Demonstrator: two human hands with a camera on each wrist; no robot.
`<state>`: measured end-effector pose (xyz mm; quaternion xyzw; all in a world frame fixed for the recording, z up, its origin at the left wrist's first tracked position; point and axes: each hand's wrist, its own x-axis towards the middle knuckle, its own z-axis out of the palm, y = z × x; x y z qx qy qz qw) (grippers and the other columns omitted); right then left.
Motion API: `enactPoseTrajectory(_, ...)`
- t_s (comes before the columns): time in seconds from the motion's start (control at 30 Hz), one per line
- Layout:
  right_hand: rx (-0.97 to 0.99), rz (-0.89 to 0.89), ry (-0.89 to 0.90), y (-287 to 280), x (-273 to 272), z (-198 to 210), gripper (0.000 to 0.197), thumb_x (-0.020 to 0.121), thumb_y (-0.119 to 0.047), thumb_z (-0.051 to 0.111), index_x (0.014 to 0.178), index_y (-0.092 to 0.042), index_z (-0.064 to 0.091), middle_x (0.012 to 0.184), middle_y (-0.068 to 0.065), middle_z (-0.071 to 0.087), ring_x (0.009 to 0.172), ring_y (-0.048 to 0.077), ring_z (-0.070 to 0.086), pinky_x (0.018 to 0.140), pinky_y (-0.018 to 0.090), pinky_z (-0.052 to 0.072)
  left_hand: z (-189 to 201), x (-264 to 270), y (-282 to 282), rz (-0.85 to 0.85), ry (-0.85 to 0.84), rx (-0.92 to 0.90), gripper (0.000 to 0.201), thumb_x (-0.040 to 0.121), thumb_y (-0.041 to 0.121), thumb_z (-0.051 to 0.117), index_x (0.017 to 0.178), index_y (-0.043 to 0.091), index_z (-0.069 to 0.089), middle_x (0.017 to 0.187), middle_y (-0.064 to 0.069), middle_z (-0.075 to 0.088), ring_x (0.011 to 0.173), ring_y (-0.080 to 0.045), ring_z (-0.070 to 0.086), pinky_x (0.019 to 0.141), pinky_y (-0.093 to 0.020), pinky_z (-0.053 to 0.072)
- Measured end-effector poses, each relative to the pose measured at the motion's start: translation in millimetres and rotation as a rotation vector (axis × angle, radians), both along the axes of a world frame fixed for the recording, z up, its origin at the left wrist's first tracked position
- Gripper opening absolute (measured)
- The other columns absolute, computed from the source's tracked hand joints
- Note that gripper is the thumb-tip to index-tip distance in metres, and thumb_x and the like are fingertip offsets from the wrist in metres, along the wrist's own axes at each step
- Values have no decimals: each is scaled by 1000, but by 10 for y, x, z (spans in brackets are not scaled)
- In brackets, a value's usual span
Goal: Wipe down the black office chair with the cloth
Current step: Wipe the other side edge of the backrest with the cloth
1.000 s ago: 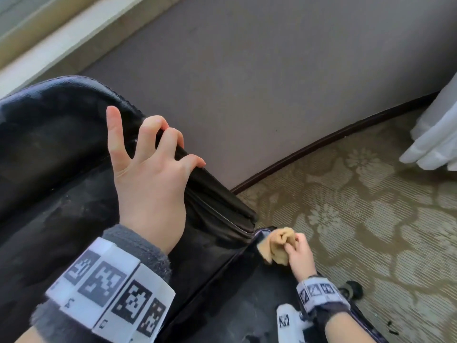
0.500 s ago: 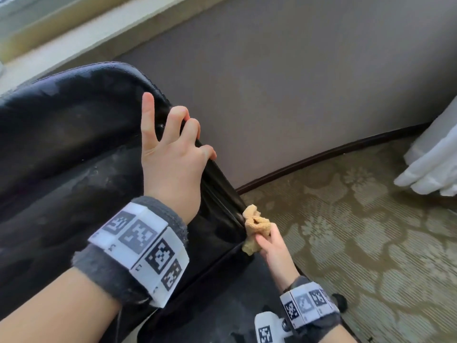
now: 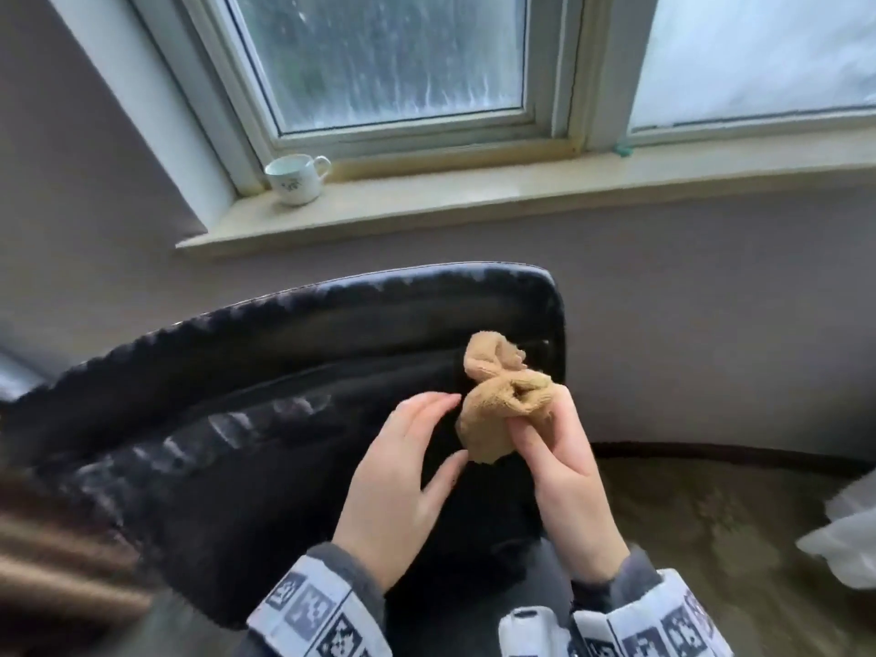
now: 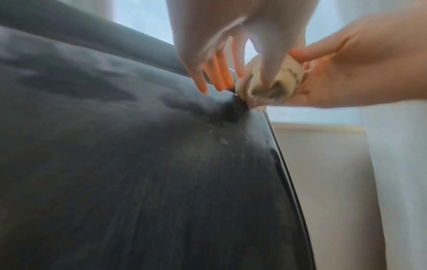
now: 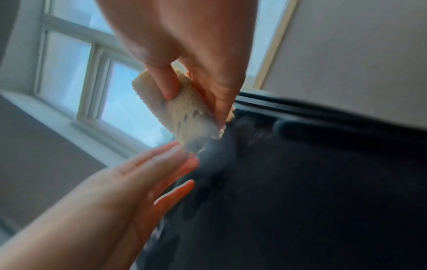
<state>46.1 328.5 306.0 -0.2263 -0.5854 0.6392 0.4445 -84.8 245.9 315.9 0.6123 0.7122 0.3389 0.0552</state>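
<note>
Cloth (image 3: 497, 405), tan and bunched into a crumpled roll, sits in the right hand (image 3: 564, 471), pinched between the thumb and the curled fingers. It hangs in front of the upper right part of the black office chair (image 3: 265, 386) backrest, near the backrest's right edge; whether it touches the leather cannot be told from the head view. The roll's long axis runs roughly up and down in that view, one loose end poking up past the fingers, the other hanging below the thumb. In the right wrist view the cloth (image 5: 182, 113) slants down toward the chair (image 5: 312, 191). The left hand (image 3: 403, 490) is just beside it on the left, holding nothing, its fingers straight and reaching toward the cloth. A white teacup (image 3: 294, 178) stands on the windowsill (image 3: 474, 201) behind.
</note>
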Motion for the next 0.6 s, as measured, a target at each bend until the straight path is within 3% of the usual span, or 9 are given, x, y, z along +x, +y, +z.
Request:
enactPoseTrajectory(0.1,151,26,-111,-228,-496,109,18,88,-17,45,105,-19,51,100,-14,65,93,1,61,79,12,47,64,-152,-258,71,-285,76,43,85,34,55,127,32,46,123,22,52,119,2,48,99,-13,38)
enactPoseTrajectory(0.17,271,46,-199,-368,-839,163,25,89,-17,42,113,-21,46,121,-6,61,112,12,58,92,25,49,66,-335,-423,179,-303,148,45,84,23,62,126,28,48,121,20,54,117,3,49,98,-10,38)
enactPoseTrajectory(0.23,366,95,-249,-531,-1156,183,33,91,-16,42,123,-23,42,146,2,41,134,18,39,106,36,38,51,-550,-611,295,-319,176,46,84,12,65,125,25,50,120,17,56,114,5,50,98,-10,38)
enactPoseTrajectory(0.33,428,188,-237,-813,-1512,152,36,92,-9,45,123,-28,44,152,-9,29,141,5,24,112,32,31,31,-816,-907,375,-451,214,42,82,11,64,118,31,52,115,13,59,109,3,55,93,-9,41)
enactPoseTrajectory(0.43,507,188,-229,-1056,-1764,109,38,94,-7,45,120,-35,45,154,-12,22,142,-1,15,113,19,25,14,-1024,-1124,407,-579,235,39,82,12,59,116,31,54,114,10,60,107,3,57,89,-7,43)
enactPoseTrajectory(0.53,709,176,-332,-1231,-2009,70,29,96,-11,43,116,-32,43,155,-13,17,143,1,8,113,12,19,-74,-1229,-1282,483,-646,185,48,80,-4,62,98,39,53,100,12,62,95,1,62,76,1,41)
enactPoseTrajectory(0.6,817,249,-410,-1316,-2113,34,21,96,-16,41,111,-31,44,153,-16,17,143,2,8,113,13,19,-201,-1325,-1372,586,-729,183,41,70,8,71,85,42,53,89,12,65,90,-9,65,76,-5,44)
